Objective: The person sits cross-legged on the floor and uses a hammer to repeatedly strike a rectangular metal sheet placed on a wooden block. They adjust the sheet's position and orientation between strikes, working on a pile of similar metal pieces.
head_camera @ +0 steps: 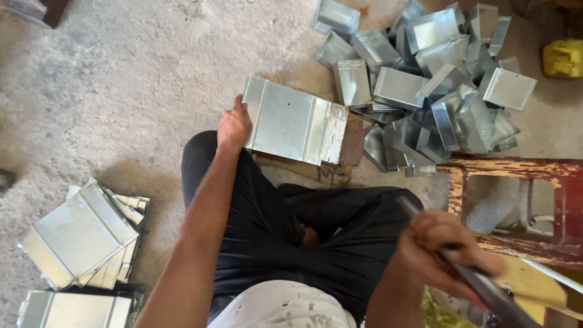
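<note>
Left hand (234, 124) grips the edge of a folded metal sheet (294, 121) on the floor (121, 79), while right hand (446, 252) clasps a dark metal bar (486, 288).

Blurred tool, cropped stacks

The right hand (446, 252) and its dark metal tool (480, 285) are motion-blurred; the tool's end and near-left sheet stack (73, 310) leave frame.

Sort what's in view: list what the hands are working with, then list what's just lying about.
In hand:
- left hand holding the flat metal sheet
- right hand gripping a dark metal tool

Lying about:
- heap of folded metal boxes
- stacked sheets
- yellow container
- red wooden frame
</note>
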